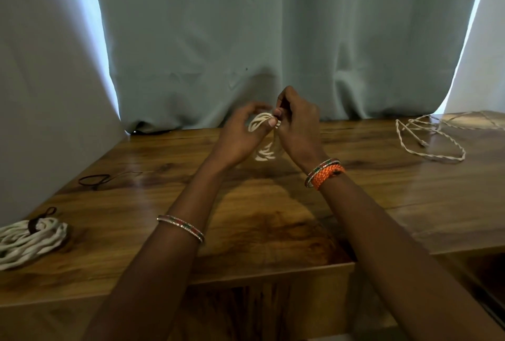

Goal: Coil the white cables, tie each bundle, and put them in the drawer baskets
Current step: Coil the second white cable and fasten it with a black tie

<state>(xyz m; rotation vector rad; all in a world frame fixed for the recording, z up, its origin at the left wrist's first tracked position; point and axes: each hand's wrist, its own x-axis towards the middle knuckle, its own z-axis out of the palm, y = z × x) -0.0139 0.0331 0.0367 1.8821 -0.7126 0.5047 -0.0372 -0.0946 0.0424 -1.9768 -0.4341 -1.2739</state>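
Note:
Both hands are raised above the middle of the wooden table (262,231). Between them hangs a small coiled white cable bundle (258,122). My left hand (240,135) grips the bundle, thumb pressed on its loops. My right hand (297,127) pinches something dark at the bundle's top; what it is I cannot make out. The bundle's lower loops (265,153) hang down between my wrists. A tied white cable bundle (30,239) with a dark band lies at the table's left front. A loose white cable (431,138) sprawls at the back right.
Two dark elastic ties lie on the left side of the table, one (94,179) farther back and one (50,211) by the tied bundle. A grey-green curtain (246,40) hangs behind the table. A drawer opening (481,272) shows at the lower right.

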